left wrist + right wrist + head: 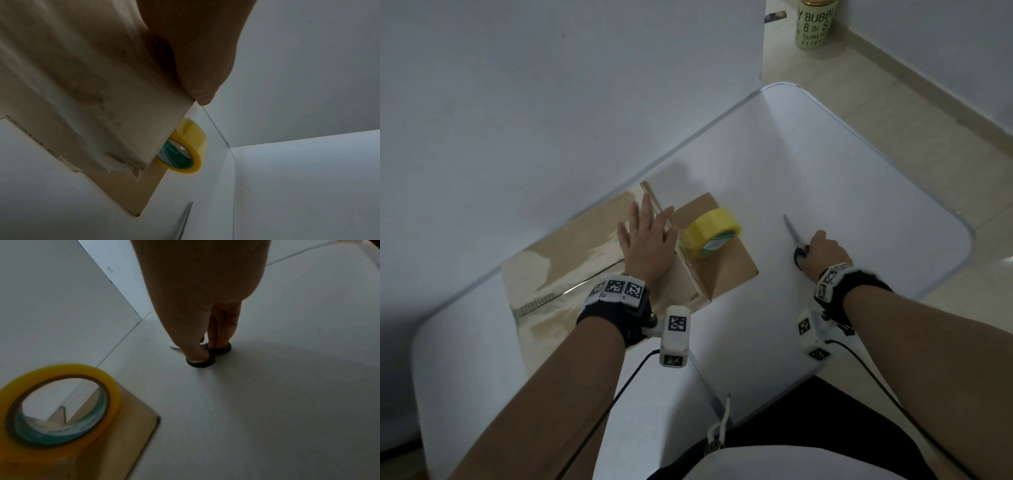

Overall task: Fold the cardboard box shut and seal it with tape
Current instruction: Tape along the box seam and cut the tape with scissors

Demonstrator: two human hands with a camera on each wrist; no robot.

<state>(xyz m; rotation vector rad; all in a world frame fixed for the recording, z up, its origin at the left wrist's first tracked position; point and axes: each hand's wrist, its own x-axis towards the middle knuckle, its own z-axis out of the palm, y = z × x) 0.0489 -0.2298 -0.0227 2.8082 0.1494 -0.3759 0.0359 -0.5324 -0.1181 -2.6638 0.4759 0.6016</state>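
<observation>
A brown cardboard box (571, 260) with old tape marks lies on the white table (825, 164), against the wall. My left hand (645, 240) rests flat on the box's folded top flaps, fingers straight and spread. One side flap (729, 270) lies open on the table, and the yellow tape roll (710, 233) stands on it. In the left wrist view my palm (195, 56) presses the box (82, 81) beside the tape roll (185, 146). My right hand (823, 251) grips the scissors (792, 236) on the table, thumb and fingers in the black handle loops (205, 356).
A white wall panel (551, 102) stands right behind the box. The table's rounded edge (962, 233) drops to a tiled floor on the right. A green printed can (815, 24) stands on the floor at the far corner.
</observation>
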